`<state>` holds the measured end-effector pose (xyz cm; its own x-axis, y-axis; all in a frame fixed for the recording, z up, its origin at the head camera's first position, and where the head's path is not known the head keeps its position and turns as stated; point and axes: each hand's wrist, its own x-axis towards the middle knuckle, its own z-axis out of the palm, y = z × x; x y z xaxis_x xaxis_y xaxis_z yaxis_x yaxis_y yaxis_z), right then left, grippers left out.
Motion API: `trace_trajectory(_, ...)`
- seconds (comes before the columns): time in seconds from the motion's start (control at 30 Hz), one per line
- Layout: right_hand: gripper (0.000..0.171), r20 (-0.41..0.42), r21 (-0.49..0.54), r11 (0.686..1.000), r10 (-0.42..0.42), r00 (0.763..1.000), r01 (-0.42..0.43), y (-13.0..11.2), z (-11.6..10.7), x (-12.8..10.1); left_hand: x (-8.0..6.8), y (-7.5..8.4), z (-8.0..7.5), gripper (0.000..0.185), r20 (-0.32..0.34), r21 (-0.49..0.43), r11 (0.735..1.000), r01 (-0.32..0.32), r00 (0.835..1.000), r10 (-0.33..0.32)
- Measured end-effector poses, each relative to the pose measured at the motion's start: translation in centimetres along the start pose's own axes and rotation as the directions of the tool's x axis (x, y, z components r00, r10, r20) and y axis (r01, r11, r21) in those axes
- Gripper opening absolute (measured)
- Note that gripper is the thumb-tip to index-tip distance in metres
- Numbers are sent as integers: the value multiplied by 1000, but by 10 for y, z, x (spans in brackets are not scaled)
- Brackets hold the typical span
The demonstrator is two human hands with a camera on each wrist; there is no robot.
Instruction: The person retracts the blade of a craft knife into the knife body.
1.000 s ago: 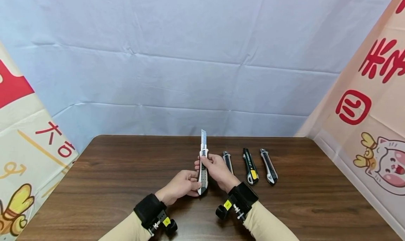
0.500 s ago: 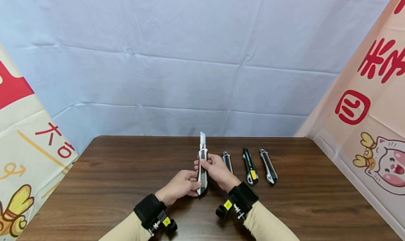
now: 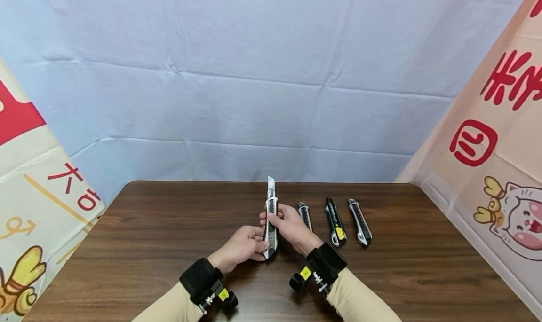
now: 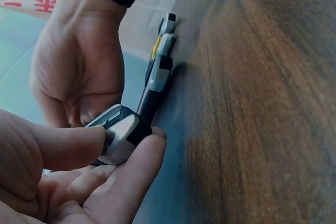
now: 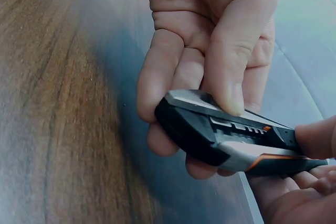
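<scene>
In the head view a silver-and-black snap-off utility knife points away from me, its blade extended from the front. My left hand pinches the rear end of the handle; the left wrist view shows the thumb on one side and fingers beneath. Farther forward, my right hand grips the handle, its thumb lying on the slider side. In the right wrist view the knife shows its black end cap, slotted channel and an orange line. The blade is hidden in both wrist views.
Right of the hands, several more utility knives lie on the brown wooden table: a silver one partly behind the right hand, a black one with yellow, and a silver-black one. A pale cloth hangs behind the table.
The blade sticks out of the knife a little less than a second ago, and the right thumb has slid slightly back along the handle. Both hands otherwise keep their places; the other knives lie still.
</scene>
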<state>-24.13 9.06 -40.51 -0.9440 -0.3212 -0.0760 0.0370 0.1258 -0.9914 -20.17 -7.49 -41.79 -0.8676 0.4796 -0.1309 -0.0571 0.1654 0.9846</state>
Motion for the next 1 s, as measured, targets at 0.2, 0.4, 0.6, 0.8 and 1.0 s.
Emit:
trace_trajectory(0.2, 34, 17, -6, 1000, -2, 1000, 3, 0, -1, 1, 0, 0, 0, 30, 4, 3, 1000, 1, 1000, -1)
trace_trajectory(0.4, 37, 43, -24, 999, -29, 999, 30, 0, -2, -2, -1, 2, 0, 32, 4, 17, 1000, 2, 1000, -2)
trace_trajectory(0.6, 39, 59, -30, 999, -19, 998, 21, 0, -2, -2, 1, 0, -1, 31, 1, 10, 1000, 6, 1000, -6)
trace_trajectory(0.8, 41, 73, -35, 999, -16, 997, 18, 0, -4, -2, 1, 0, -1, 31, 3, 11, 1000, 8, 1000, -8)
trace_trajectory(1.0, 45, 66, -1, 1000, -19, 998, 19, -3, -9, -2, -1, 2, 0, 32, -4, -7, 1000, 27, 1000, -27)
